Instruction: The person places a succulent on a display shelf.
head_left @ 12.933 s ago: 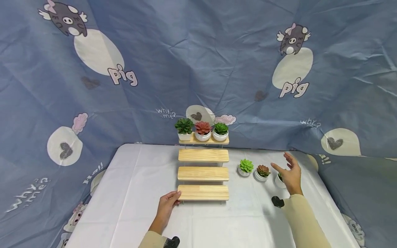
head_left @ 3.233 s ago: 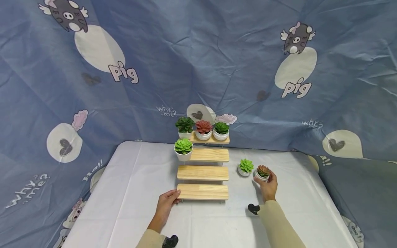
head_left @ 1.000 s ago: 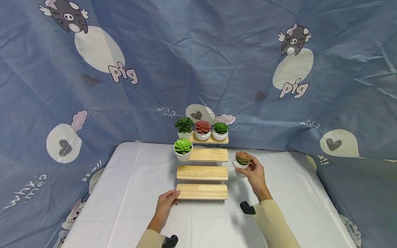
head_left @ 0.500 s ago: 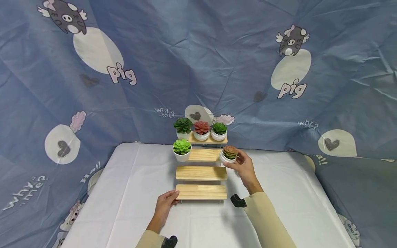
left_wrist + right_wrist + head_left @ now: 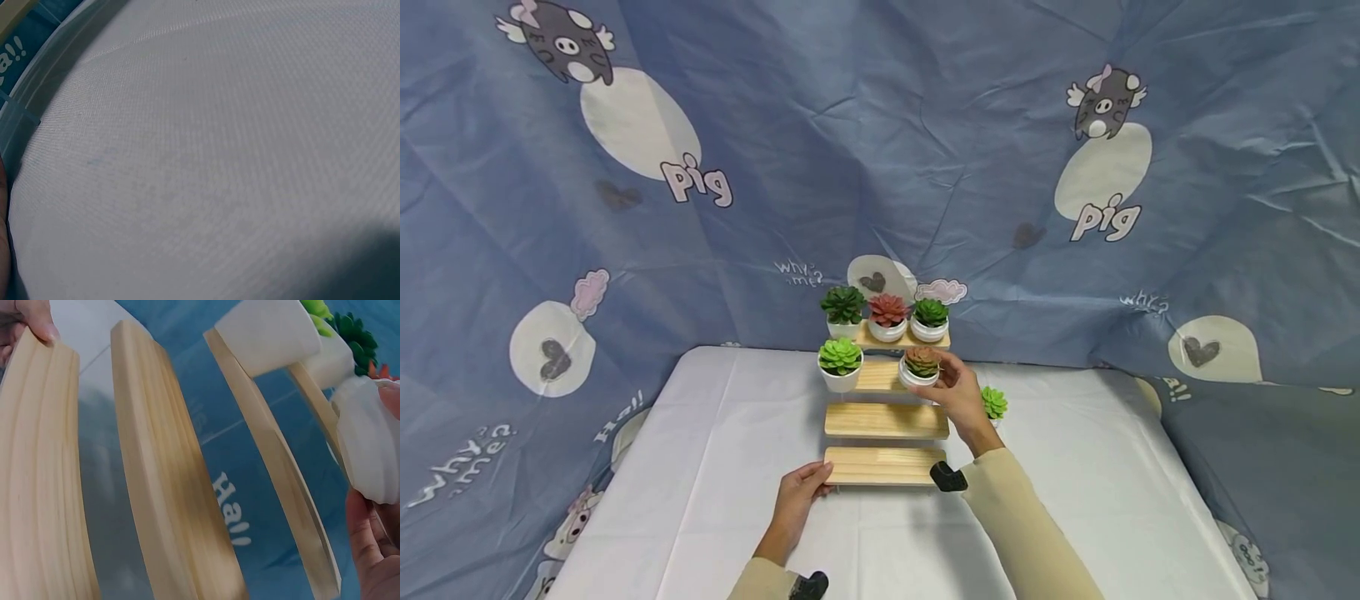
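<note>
A tiered wooden shelf stand (image 5: 887, 467) sits on the white-covered table. My left hand (image 5: 797, 498) pinches the left end of its lowest board; in the left wrist view only a sliver of that hand (image 5: 4, 244) shows. My right hand (image 5: 964, 404) holds a brownish-red succulent (image 5: 922, 361) in a white pot, at the second-highest board. From the right wrist, the white pot (image 5: 369, 440) appears between thumb and fingers, beside that board. A bright green succulent (image 5: 840, 358) stands on the board's left end.
Along the top board stand a dark green succulent (image 5: 843, 305), a red succulent (image 5: 887, 310) and a green succulent (image 5: 931, 312). Another light green succulent (image 5: 995, 403) is on the table, partly behind my right hand. Blue printed cloth (image 5: 880, 150) hangs behind.
Earlier, a bright green succulent went onto the second-highest board's left end. The brownish-red succulent was then lifted from the table and carried left to that board. My left hand stays at the lowest board.
</note>
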A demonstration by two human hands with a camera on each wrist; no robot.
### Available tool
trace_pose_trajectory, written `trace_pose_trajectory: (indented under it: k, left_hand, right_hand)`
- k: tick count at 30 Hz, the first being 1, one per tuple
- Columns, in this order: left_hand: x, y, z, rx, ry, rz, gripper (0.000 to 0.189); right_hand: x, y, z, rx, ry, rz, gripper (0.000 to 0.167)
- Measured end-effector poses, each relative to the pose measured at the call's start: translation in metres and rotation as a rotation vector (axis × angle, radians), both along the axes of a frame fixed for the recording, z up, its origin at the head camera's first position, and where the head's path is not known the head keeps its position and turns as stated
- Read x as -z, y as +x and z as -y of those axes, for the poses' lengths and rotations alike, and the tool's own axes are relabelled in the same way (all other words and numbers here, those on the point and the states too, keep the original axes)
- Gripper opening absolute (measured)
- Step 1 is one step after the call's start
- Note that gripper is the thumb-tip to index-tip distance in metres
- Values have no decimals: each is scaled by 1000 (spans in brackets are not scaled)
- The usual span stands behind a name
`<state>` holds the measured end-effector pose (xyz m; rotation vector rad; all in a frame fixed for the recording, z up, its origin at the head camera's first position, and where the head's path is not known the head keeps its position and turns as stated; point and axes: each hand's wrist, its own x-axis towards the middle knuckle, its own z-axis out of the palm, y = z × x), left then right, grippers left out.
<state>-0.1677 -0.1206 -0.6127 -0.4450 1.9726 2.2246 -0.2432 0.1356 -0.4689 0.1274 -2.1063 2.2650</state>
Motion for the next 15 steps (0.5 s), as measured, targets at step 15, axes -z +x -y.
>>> trace_pose_trajectory:
  k: [15]
  left_hand:
    - [3,-1,2,-8,19,-12,38]
  right_hand:
    - [7,-12,32,-31,103,8,64]
